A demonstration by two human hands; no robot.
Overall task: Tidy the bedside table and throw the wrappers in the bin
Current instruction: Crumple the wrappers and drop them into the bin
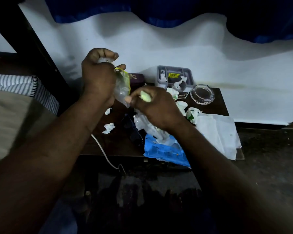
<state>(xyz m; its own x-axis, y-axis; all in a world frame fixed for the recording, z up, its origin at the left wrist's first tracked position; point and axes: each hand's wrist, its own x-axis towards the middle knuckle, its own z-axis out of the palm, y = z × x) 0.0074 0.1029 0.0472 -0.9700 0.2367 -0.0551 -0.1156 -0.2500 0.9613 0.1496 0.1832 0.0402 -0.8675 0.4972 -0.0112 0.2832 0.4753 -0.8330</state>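
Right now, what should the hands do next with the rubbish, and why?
Probably push the pale green scrap, pinched by the right hand, into the clear wrapper the left hand grips: both hands are full, and more crumpled paper lies on the table.

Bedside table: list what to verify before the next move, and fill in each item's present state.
1. Left hand grips the clear wrapper: ok.
2. Right hand holds the pale green scrap: ok.
3. Crumpled wrappers off the table: not ok, several lie on it.
4. Grey organiser free of scraps: not ok, crumpled paper sits in its compartments.
5. Bin within reach: cannot tell, none is in view.
6. Glass ashtray apart from both hands: ok.
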